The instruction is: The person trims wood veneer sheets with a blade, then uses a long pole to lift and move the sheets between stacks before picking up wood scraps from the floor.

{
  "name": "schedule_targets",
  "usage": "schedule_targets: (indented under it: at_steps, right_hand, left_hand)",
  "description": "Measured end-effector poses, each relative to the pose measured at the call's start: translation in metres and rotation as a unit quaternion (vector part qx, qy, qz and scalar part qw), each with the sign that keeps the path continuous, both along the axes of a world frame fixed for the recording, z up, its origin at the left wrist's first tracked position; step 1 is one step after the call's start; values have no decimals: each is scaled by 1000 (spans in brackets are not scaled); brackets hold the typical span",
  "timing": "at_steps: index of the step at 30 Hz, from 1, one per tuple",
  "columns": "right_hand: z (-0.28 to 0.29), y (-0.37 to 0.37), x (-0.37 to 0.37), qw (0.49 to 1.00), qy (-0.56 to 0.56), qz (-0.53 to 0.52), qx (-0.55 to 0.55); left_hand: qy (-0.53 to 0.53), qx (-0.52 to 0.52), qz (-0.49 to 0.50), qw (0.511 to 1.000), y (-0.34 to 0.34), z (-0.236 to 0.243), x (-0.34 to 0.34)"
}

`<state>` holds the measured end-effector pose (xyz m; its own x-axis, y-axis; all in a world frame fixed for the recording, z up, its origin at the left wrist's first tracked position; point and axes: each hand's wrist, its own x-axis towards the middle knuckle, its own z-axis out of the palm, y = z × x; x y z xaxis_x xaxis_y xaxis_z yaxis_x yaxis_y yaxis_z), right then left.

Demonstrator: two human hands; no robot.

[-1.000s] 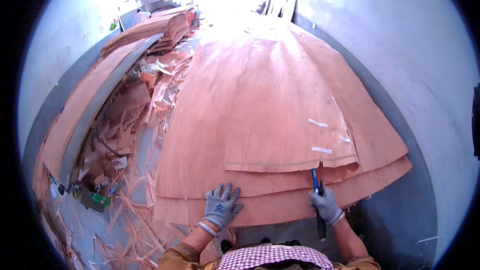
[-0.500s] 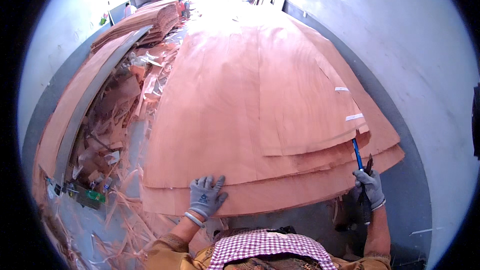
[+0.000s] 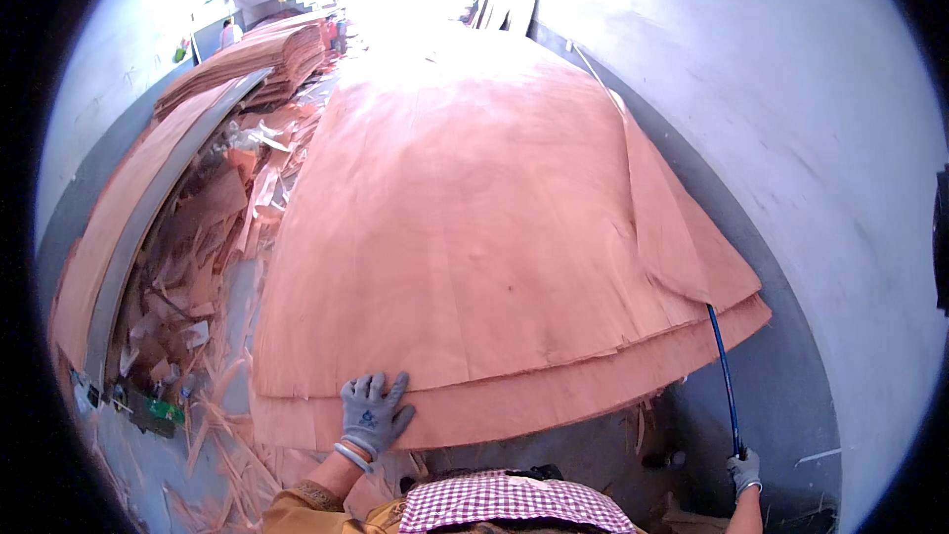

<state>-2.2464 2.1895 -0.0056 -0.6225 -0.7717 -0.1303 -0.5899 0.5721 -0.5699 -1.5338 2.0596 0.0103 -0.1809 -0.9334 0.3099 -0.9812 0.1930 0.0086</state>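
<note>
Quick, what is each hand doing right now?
Left hand: open, flat on the veneer stack.
Right hand: closed on a thin blue rod.

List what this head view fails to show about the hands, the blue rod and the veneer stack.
- Blue rod: its upper end is hidden under the top veneer sheet.
- Right hand: small near the rim; grip unclear.
- Veneer stack: far end lost in window glare.
- Left hand: palm hidden, flat on the stack.
</note>
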Motion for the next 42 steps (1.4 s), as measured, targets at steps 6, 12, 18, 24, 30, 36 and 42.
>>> schedule_targets:
  at_steps: [6, 12, 18, 24, 30, 36, 42]
  right_hand:
    - [49, -24, 44, 987, -112, -10, -113]
    - [63, -18, 109, 979, -175, -15, -104]
    - [79, -20, 218, 932, -340, 50, -115]
    - [91, 36, 321, 933, -324, 97, -126]
    - [112, 5, 487, 891, -407, 143, -139]
    - [68, -33, 699, 765, -447, 458, 72]
    - [88, -85, 811, 688, -598, 410, 31]
  left_hand:
    - [18, -54, -24, 998, -8, -21, 0]
    - [57, -36, -30, 997, -1, -20, 2]
    - [104, -22, -60, 993, 8, 10, 10]
    - [244, -100, -114, 958, 72, 23, 54]
    - [496, 308, -157, 797, 155, 37, 97]
    - [762, 434, -58, 477, 201, 69, 155]
    - [737, 432, 143, 500, 339, 99, 290]
